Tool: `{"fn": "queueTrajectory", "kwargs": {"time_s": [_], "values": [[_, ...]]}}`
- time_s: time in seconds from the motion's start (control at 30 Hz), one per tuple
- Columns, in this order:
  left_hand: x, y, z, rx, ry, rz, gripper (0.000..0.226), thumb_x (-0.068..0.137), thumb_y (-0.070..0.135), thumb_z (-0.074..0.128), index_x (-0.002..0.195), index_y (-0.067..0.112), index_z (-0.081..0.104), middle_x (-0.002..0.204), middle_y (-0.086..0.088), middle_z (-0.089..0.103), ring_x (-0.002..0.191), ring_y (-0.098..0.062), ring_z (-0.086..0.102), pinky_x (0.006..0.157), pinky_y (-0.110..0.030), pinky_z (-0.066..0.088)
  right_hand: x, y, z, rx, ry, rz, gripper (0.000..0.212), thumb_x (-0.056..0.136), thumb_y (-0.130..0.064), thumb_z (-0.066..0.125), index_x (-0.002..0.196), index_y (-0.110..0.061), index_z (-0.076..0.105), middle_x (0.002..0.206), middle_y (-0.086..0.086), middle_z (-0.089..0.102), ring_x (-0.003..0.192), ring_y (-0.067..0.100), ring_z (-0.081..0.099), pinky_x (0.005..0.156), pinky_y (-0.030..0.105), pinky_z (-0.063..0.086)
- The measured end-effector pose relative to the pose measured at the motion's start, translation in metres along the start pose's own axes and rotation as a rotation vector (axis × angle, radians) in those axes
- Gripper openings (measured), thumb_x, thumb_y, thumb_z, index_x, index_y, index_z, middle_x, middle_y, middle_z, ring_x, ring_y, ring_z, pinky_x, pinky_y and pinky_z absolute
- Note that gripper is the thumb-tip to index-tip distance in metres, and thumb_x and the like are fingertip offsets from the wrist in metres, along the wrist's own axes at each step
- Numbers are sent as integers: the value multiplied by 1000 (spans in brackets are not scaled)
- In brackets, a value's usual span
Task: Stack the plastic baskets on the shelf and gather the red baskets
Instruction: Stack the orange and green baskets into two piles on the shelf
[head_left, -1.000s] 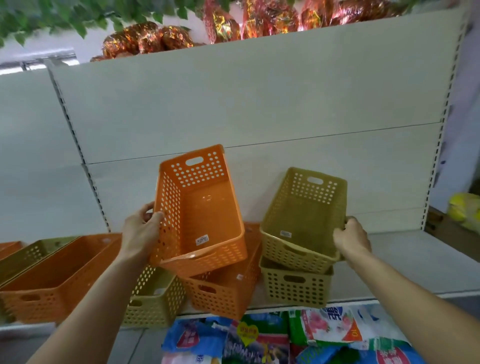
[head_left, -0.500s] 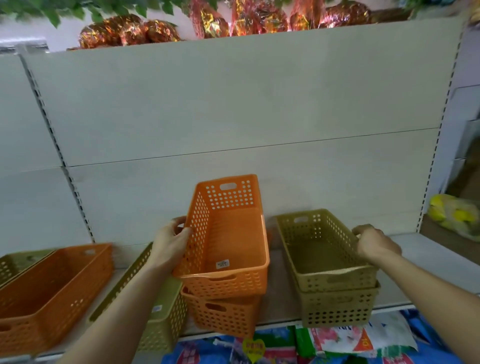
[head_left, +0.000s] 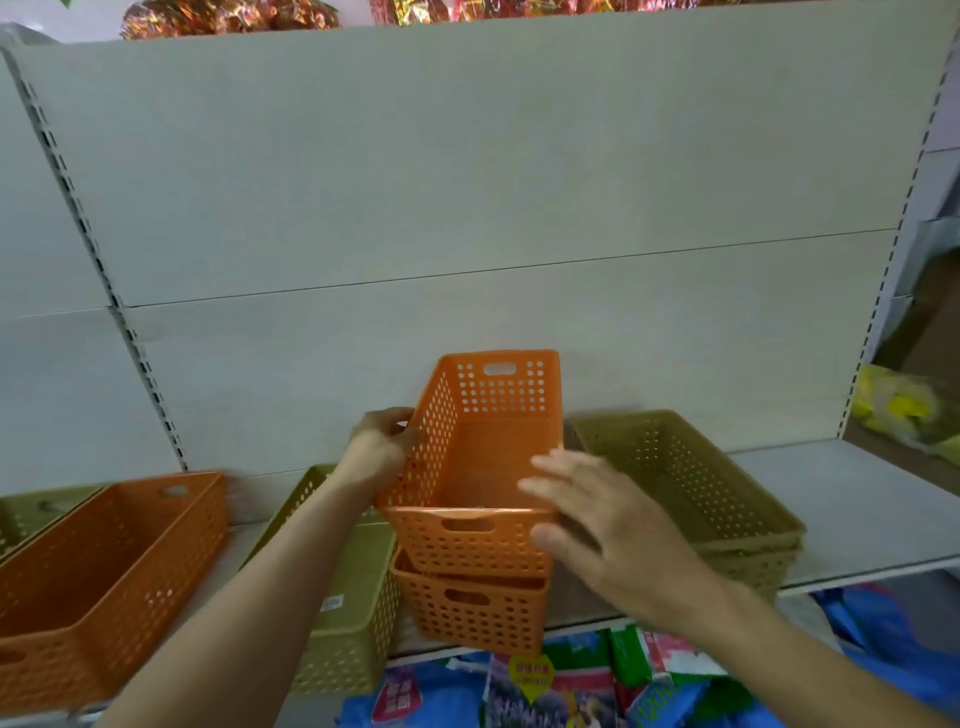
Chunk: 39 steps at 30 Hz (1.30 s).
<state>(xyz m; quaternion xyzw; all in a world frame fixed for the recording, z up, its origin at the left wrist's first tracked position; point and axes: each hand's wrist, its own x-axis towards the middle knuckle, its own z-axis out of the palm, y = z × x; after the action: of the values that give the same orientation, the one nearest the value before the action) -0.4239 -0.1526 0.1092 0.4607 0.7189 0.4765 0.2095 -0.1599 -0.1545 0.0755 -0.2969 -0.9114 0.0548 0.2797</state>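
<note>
My left hand (head_left: 382, 452) grips the left wall of an orange perforated basket (head_left: 483, 467), which sits tilted in the mouth of a second orange basket (head_left: 472, 608) on the shelf (head_left: 857, 509). My right hand (head_left: 608, 525) hovers with fingers spread at the top basket's right front corner, holding nothing. Two olive baskets (head_left: 691, 483) sit nested together to the right. Another olive basket (head_left: 348, 613) stands left of the orange pair, partly behind my left forearm. A further orange basket (head_left: 104, 571) lies at the far left.
An olive basket (head_left: 26, 514) peeks out behind the far-left orange one. White back panels rise behind the shelf. Colourful packaged goods (head_left: 561, 680) fill the shelf below. Foil-wrapped items (head_left: 223, 18) line the top. A yellow bag (head_left: 904, 410) lies at the right.
My right hand let go of the olive basket, now nested level in the other, and moved left to the orange basket. My left hand lowered the orange basket onto the one beneath.
</note>
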Motion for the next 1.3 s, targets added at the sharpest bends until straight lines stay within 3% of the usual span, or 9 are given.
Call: {"fn": "queueTrajectory", "kwargs": {"time_s": [0.07, 0.17, 0.37, 0.47, 0.53, 0.67, 0.87, 1.1, 1.3], "values": [[6, -7, -2, 46, -23, -7, 32, 97, 23, 51, 127, 17, 60, 96, -1, 66, 70, -8, 63, 51, -21, 46, 1, -7, 19, -87, 7, -52, 44, 88, -53, 40, 125, -33, 52, 139, -16, 46, 138, 6, 29, 109, 31, 31], [14, -16, -5, 101, -59, -5, 32, 96, 19, 52, 126, 18, 62, 93, -1, 66, 67, -7, 62, 50, -19, 44, 5, -14, 34, -119, 67, -81, 28, 88, -38, 42, 97, -25, 65, 107, -8, 67, 113, 12, 56, 89, 34, 54], [21, -46, 4, 89, -170, -7, 26, 93, 11, 53, 115, 16, 67, 88, -7, 72, 68, -18, 69, 65, -32, 58, 1, -17, 46, -246, -35, -49, 25, 83, -39, 43, 81, -29, 65, 85, -15, 68, 93, 10, 65, 73, 29, 54], [16, -60, 17, 81, -204, -9, 24, 92, 7, 51, 90, 25, 68, 78, -7, 71, 66, -23, 65, 68, -36, 54, -6, -6, 45, -267, -94, -13, 18, 83, -39, 48, 80, -31, 64, 85, -17, 69, 95, 9, 66, 72, 30, 54], [12, -70, 26, 85, -223, -2, 25, 92, 5, 50, 90, 20, 70, 83, -10, 71, 71, -22, 63, 69, -38, 54, -12, 3, 41, -290, -128, 12, 16, 83, -38, 49, 80, -30, 63, 87, -17, 70, 101, 8, 65, 73, 31, 52], [-4, -74, 40, 100, -284, -19, 26, 95, 12, 49, 116, 11, 65, 107, -9, 72, 94, -25, 68, 88, -42, 54, -19, 12, 29, -294, -260, 92, 22, 90, -36, 44, 99, -30, 63, 115, -16, 65, 127, 3, 45, 94, 33, 39], [-55, -68, 23, 162, -263, 33, 48, 95, 42, 47, 141, 30, 42, 136, 1, 57, 118, -22, 60, 96, -45, 52, -6, -20, 33, -152, -287, 93, 42, 93, -45, 41, 134, -37, 45, 139, -16, 48, 129, 6, 40, 106, 31, 32], [-123, -94, -31, 423, 105, 323, 46, 96, 37, 47, 136, 15, 50, 134, -1, 57, 125, -15, 49, 104, -21, 32, 3, -83, 75, 156, -81, -13, 41, 96, -35, 45, 136, -34, 41, 134, -15, 48, 117, -1, 44, 85, 17, 37], [-138, -131, -111, 489, 229, 266, 43, 95, 33, 52, 136, 18, 51, 134, -2, 57, 126, -15, 48, 99, -17, 30, 38, -132, 119, 261, -161, 81, 53, 94, -37, 49, 144, -25, 35, 145, -4, 45, 127, 14, 46, 102, 29, 37]]}}
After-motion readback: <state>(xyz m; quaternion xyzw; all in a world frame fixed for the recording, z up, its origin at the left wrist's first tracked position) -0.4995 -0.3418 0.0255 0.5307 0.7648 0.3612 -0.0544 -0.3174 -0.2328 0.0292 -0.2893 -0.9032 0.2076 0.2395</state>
